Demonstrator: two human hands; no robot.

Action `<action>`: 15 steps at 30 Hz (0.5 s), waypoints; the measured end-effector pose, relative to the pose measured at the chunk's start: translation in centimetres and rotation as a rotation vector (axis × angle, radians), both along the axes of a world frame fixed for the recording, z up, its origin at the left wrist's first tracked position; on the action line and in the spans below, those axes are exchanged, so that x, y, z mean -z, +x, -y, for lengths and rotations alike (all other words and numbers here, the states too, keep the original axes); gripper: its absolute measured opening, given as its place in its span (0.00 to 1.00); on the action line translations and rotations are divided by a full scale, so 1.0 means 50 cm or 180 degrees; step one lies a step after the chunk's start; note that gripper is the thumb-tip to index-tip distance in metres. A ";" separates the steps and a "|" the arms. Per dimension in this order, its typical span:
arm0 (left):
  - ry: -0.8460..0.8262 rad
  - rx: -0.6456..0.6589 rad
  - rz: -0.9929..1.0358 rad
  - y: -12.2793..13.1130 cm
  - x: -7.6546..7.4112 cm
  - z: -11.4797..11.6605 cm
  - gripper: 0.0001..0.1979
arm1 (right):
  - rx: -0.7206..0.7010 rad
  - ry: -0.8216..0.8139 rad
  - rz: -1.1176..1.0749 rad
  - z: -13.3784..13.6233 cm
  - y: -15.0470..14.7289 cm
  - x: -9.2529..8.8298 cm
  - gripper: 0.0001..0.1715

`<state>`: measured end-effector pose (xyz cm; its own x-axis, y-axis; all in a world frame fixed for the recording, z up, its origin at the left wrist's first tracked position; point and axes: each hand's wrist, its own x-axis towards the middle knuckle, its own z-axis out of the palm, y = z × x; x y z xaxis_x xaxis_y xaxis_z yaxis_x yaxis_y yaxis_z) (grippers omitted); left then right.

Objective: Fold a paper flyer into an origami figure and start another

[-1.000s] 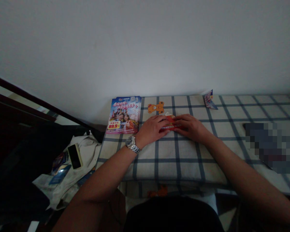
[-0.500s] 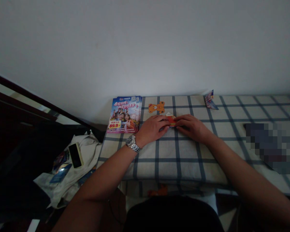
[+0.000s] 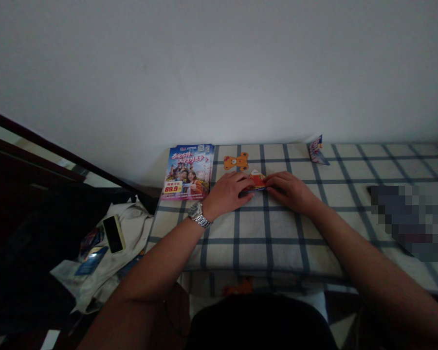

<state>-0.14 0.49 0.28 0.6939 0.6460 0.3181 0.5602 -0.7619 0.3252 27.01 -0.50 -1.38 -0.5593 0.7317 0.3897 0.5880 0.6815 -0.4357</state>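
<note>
Head view: small red folded paper lies on the checked-cloth surface, between the two hands, pale pointed tip facing the wall. Left hand narrow, fingers and thumb closed on the paper's left end; right hand also narrow, fingertips pinching the right end. Exact finger contact underneath is hidden.

Risks, my judgement: uneven pressure from the two hands could skew a crease; the fingers cover much of the paper, so a misaligned edge could be missed. Cloth looks soft, so a press may sink in and leave the fold loose, or the cloth may slip and drag the paper along. Pulling both ends apart could open or tear it.

Flyer stack sits just beside the left wrist with its watch; a leftward swing could knock the flyers askew. Folded flyer piece stands near the wall, well apart from the right hand; light, so a bump or a tug on the cloth could tip it.
</note>
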 end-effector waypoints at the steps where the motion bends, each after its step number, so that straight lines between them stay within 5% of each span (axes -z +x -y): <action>1: 0.0010 -0.0038 0.0002 0.000 0.000 0.000 0.11 | 0.0014 -0.0003 0.0007 0.000 0.000 0.000 0.10; 15: 0.0067 -0.0252 0.0051 0.008 0.011 -0.002 0.11 | 0.0288 -0.0071 -0.0050 0.005 -0.004 0.004 0.10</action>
